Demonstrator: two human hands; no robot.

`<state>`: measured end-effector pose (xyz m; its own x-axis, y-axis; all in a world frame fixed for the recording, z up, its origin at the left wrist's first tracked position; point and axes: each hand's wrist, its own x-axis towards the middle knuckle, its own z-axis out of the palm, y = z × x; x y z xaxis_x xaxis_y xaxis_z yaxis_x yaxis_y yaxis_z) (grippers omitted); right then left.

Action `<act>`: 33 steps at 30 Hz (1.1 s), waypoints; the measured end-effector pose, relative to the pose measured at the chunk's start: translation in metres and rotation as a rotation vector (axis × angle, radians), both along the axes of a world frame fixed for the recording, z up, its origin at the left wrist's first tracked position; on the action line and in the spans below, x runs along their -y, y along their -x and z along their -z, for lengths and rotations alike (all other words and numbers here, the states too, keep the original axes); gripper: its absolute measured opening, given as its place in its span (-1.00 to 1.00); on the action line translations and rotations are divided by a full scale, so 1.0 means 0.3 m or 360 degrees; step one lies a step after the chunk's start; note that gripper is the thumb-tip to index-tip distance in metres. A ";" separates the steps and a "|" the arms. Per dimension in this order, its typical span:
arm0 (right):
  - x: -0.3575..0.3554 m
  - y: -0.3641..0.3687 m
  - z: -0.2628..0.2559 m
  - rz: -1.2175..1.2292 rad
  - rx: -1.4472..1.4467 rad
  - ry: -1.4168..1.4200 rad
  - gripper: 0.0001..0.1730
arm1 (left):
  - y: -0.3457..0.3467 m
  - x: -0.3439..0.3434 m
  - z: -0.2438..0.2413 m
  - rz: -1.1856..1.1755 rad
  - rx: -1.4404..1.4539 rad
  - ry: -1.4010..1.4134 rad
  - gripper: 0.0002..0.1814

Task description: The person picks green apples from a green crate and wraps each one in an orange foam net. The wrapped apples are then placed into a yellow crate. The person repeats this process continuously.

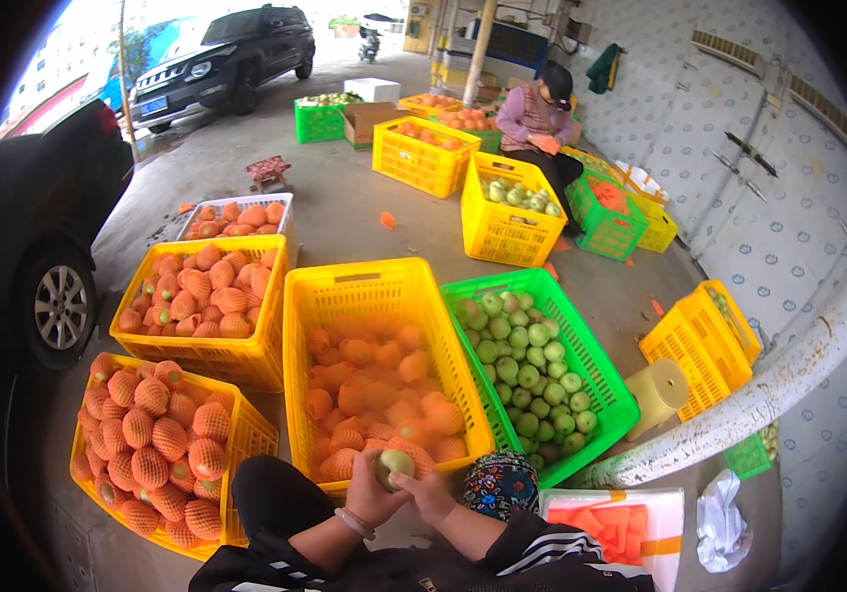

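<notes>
Between my two hands is a pale green apple (394,469), partly inside an orange foam net sleeve (417,453). My left hand (373,494) grips the fruit from the left, and my right hand (429,496) has its fingers on the fruit and sleeve from the right. Just beyond them stands a yellow plastic crate (292,355) with foam-sleeved fruit; part of its inside looks blurred. A green plastic crate (601,355) of bare green apples (534,370) adjoins it on the right. By my right elbow, a white foam box (664,510) holds flat orange foam sleeves (620,529).
More yellow crates (246,422) of sleeved fruit stand at left, near a parked vehicle (61,244). A seated person (534,122) handles sleeves among crates ahead. A rusty white pole (757,385), a foam roll (657,396) and a white plastic bag (721,518) are at right.
</notes>
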<state>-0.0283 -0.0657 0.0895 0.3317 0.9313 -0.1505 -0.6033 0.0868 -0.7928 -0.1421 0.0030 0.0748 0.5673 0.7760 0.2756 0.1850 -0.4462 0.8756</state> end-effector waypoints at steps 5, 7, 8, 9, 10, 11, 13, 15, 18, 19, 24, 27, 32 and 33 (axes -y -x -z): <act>-0.013 -0.013 -0.002 -0.0108 0.0153 0.0034 -0.37 | -0.013 -0.025 0.061 -0.0044 0.0216 0.0195 -0.13; -0.007 -0.020 0.071 -0.0164 0.0109 0.0083 -0.35 | -0.006 -0.006 0.025 -0.0033 0.0267 0.0294 -0.17; -0.009 -0.019 0.048 -0.0158 0.0008 0.0033 -0.34 | -0.011 -0.008 0.043 -0.0031 0.0263 0.0233 -0.19; -0.008 -0.014 0.028 -0.0149 -0.0093 -0.0018 -0.34 | -0.012 -0.009 0.065 -0.0028 0.0258 0.0172 -0.20; -0.007 -0.015 0.032 -0.0170 -0.0074 -0.0008 -0.33 | -0.011 -0.010 0.063 -0.0032 0.0263 0.0187 -0.20; -0.010 -0.013 0.044 -0.0193 -0.0055 0.0001 -0.33 | -0.005 -0.013 0.061 -0.0038 0.0268 0.0202 -0.21; -0.030 0.005 0.056 -0.0187 -0.0015 0.0045 -0.31 | 0.007 -0.010 -0.004 -0.0099 0.0251 0.0252 -0.21; -0.014 -0.003 0.053 -0.0167 0.0044 0.0007 -0.29 | -0.004 -0.001 0.076 -0.0038 0.0370 0.0429 -0.22; 0.012 -0.007 -0.007 -0.0097 -0.0002 -0.0019 -0.26 | -0.014 0.014 0.072 0.0066 0.0339 0.0318 -0.22; 0.002 -0.008 -0.002 -0.0125 -0.0004 -0.0025 -0.26 | -0.014 0.014 0.088 0.0092 0.0406 0.0380 -0.21; -0.004 -0.031 0.031 -0.0184 -0.0018 0.0045 -0.29 | -0.011 -0.007 0.077 0.0113 0.0206 0.0202 -0.11; -0.009 -0.015 0.022 -0.0171 -0.0084 0.0049 -0.31 | 0.002 -0.004 0.074 0.0092 0.0168 0.0216 -0.12; -0.011 -0.008 -0.002 -0.0178 -0.0130 0.0032 -0.37 | 0.009 -0.011 0.039 0.0076 0.0191 0.0166 -0.05; -0.011 -0.006 -0.019 -0.0189 -0.0133 0.0024 -0.38 | 0.006 -0.021 0.023 0.0084 0.0187 0.0100 -0.04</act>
<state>-0.0265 -0.0623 0.0951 0.2049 0.9607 -0.1875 -0.6727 -0.0009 -0.7399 -0.1438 0.0093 0.0680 0.5742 0.7640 0.2943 0.0572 -0.3960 0.9165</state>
